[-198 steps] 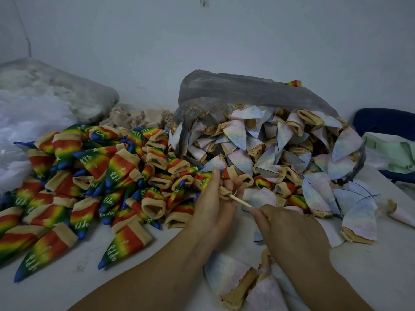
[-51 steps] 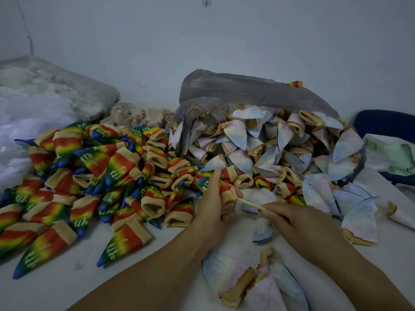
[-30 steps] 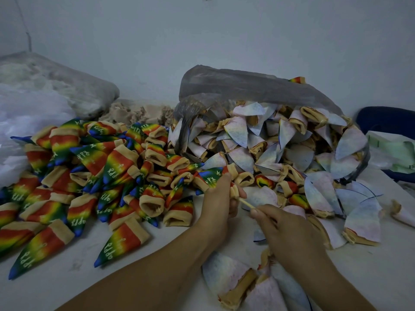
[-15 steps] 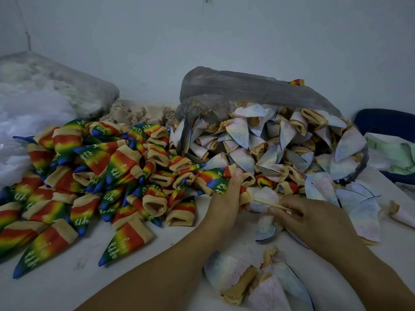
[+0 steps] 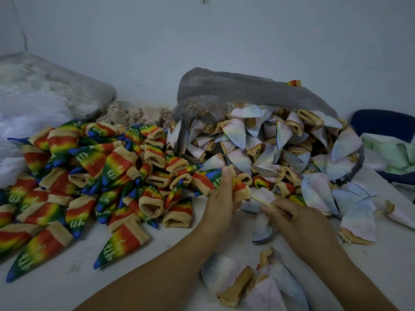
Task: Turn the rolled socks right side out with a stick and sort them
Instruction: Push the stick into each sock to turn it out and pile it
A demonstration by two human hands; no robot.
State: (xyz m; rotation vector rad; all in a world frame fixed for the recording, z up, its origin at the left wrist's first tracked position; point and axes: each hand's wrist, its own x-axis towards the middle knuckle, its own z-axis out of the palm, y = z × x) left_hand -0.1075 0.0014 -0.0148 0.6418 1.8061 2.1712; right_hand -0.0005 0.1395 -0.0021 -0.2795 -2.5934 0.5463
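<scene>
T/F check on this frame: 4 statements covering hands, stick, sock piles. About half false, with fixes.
1. The left hand grips a rainbow sock. True.
2. The stick is held in the left hand. False: the right hand pinches it.
3. The finished rainbow socks lie in a pile to the left of the pale socks. True.
4. The pale socks spill out of a cardboard box. False: they spill out of a grey plastic bag lying on its side.
</scene>
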